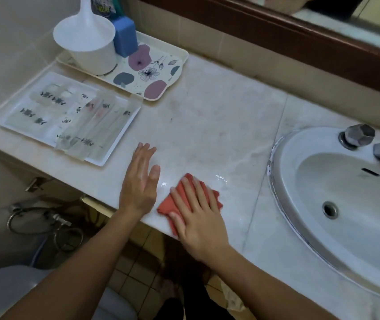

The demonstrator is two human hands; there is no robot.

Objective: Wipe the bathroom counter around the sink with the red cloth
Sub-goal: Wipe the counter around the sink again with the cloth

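The red cloth (169, 205) lies folded on the pale marble counter (207, 116) at its front edge, left of the white sink (346, 192). My right hand (198, 218) presses flat on the cloth with fingers spread, covering most of it. My left hand (141, 179) rests just left of the cloth, palm turned inward, fingers together and straight, holding nothing. A wet sheen shows on the counter right of the cloth.
A white tray of wrapped sachets (68, 116) and a floral tray (154, 72) with a white cup (89, 42) and blue box (125, 38) sit at the left. Tap handle (357, 135) stands behind the basin. Mirror frame (277, 35) runs along the back wall.
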